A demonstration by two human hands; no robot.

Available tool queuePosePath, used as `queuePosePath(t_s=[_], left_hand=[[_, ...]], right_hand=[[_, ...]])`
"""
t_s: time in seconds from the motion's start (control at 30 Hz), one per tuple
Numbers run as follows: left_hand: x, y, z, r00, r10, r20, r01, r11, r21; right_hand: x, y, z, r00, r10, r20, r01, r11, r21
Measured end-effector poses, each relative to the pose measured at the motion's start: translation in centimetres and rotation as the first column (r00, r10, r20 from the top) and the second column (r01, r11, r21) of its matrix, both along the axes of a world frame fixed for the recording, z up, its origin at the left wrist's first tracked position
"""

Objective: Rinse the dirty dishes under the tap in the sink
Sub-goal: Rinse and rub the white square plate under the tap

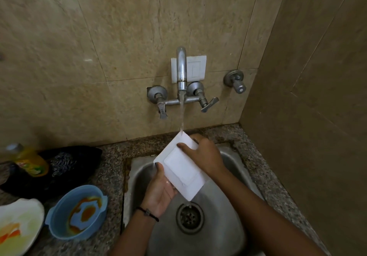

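White plate (pixel 181 169) between left hand (pixel 160 192) and right hand (pixel 203 156), under tap (pixel 181 67)

No text reads clearly; the bottle label (pixel 31 166) is blurred.

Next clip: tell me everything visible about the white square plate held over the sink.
The white square plate is glossy, with a flat rim around a square centre panel; no dirt shows on this face. It is tilted, one corner uppermost, where the water stream strikes it. The left hand holds its lower left edge, thumb on the face; the right hand holds the upper right edge likewise. It hangs above the steel sink.
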State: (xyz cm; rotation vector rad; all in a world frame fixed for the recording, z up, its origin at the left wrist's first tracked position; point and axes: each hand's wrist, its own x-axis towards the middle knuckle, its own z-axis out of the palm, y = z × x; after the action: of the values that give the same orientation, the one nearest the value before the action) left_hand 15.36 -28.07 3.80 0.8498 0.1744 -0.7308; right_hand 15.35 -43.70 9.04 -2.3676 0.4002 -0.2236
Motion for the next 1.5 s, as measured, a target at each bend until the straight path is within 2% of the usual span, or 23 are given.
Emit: queuePosePath(t_s=[0.1, 0.13, 0.2, 0.27, 0.33, 0.4, 0.43, 0.5, 0.57, 0.6, 0.73, 0.83, 0.9, 1.03, 1.07, 1.13, 1.23, 1.3, 1.33, 1.4, 1.43, 1.5], left_hand=[[-0.1, -0.7, 0.0, 0.994, -0.037, -0.102, 0.038, 0.999, 0.010], [0.1, -0.8, -0.1, 0.990, -0.049, -0.133, 0.049, 0.999, -0.004], [0.7, -1.0, -0.3, 0.977, -0.078, -0.199, 0.072, 0.997, -0.035], [1.5, -0.8, -0.1, 0.963, -0.129, -0.237, 0.115, 0.991, -0.070], [2.4, -0.3, 0.3, 0.952, -0.198, -0.233, 0.174, 0.978, -0.116], [3.2, 0.0, 0.7, 0.953, -0.225, -0.205, 0.206, 0.972, -0.111], [3.5, 0.0, 1.0, 0.959, -0.212, -0.189, 0.198, 0.976, -0.092], [3.7, -0.4, 1.5, 0.977, -0.154, -0.147, 0.148, 0.988, -0.048], [3.5, -0.6, 1.4, 0.991, -0.113, -0.078, 0.112, 0.994, -0.017], [3.3, -0.8, 1.5, 0.993, -0.111, -0.050, 0.110, 0.994, -0.008], [2.6, -0.7, 1.2, 0.994, -0.112, 0.021, 0.112, 0.994, 0.009], [2.3, -0.9, 1.2, 0.991, -0.107, 0.080, 0.105, 0.994, 0.026], [2.3, -0.9, 1.3, 0.993, -0.083, 0.083, 0.081, 0.996, 0.026], [2.4, -0.2, 0.9, 0.995, -0.050, 0.087, 0.045, 0.997, 0.055], [2.4, 0.0, 0.7, 0.995, -0.029, 0.094, 0.022, 0.996, 0.082], [2.3, 0.3, 0.5, 0.994, 0.004, 0.109, -0.018, 0.992, 0.124], [2.0, 0.6, 0.1, 0.990, 0.103, 0.099, -0.113, 0.989, 0.097], [2.0, 0.9, -0.1, 0.982, 0.170, 0.085, -0.177, 0.981, 0.075], [2.1, 0.9, -0.2, 0.977, 0.197, 0.081, -0.203, 0.976, 0.073], [2.1, 0.5, -0.4, 0.973, 0.221, 0.068, -0.226, 0.972, 0.071], [1.9, 0.2, -0.4, 0.974, 0.220, 0.048, -0.223, 0.972, 0.073], [1.7, -0.2, -0.7, 0.980, 0.198, -0.005, -0.197, 0.977, 0.082]], right_hand=[[0.0, -0.2, 1.2, 0.999, 0.027, 0.038, -0.022, 0.990, -0.140], [0.0, -0.3, 1.4, 0.997, 0.062, 0.037, -0.057, 0.991, -0.121], [-0.6, -0.4, 2.0, 0.989, 0.133, 0.057, -0.137, 0.988, 0.072], [-1.6, -0.8, 2.6, 0.978, 0.196, 0.073, -0.208, 0.937, 0.282], [-2.8, -1.6, 2.8, 0.963, 0.267, 0.040, -0.264, 0.895, 0.360], [-4.3, -2.2, 2.7, 0.945, 0.328, -0.015, -0.301, 0.883, 0.360], [-4.9, -2.4, 2.3, 0.933, 0.360, -0.023, -0.336, 0.891, 0.305], [-6.0, -2.5, 1.0, 0.892, 0.452, -0.008, -0.451, 0.892, 0.031], [-6.7, -1.4, 0.2, 0.837, 0.541, -0.084, -0.545, 0.806, -0.232], [-7.0, -0.6, 0.2, 0.816, 0.557, -0.157, -0.577, 0.763, -0.292], [-5.4, 0.8, 0.2, 0.799, 0.519, -0.303, -0.598, 0.740, -0.307], [-2.1, -0.8, -1.4, 0.859, 0.379, -0.345, -0.498, 0.778, -0.383], [-0.9, -0.5, -2.3, 0.906, 0.291, -0.306, -0.402, 0.817, -0.414], [-0.5, 1.2, -2.5, 0.889, 0.378, -0.258, -0.453, 0.807, -0.378], [-0.2, 0.8, -2.3, 0.900, 0.353, -0.256, -0.431, 0.804, -0.410], [0.5, -0.4, -1.7, 0.952, 0.193, -0.237, -0.285, 0.839, -0.463], [0.7, -1.4, -0.8, 0.973, -0.070, -0.218, -0.007, 0.943, -0.334], [0.0, -1.1, -1.1, 0.969, -0.137, -0.207, 0.125, 0.990, -0.068], [-0.6, -0.7, -1.3, 0.966, -0.144, -0.215, 0.170, 0.980, 0.108], [-2.5, 0.6, -2.3, 0.959, -0.119, -0.255, 0.215, 0.895, 0.391], [-3.4, 1.4, -2.8, 0.959, -0.078, -0.273, 0.204, 0.858, 0.472], [-4.6, 2.8, -3.6, 0.969, 0.010, -0.246, 0.126, 0.840, 0.527]])
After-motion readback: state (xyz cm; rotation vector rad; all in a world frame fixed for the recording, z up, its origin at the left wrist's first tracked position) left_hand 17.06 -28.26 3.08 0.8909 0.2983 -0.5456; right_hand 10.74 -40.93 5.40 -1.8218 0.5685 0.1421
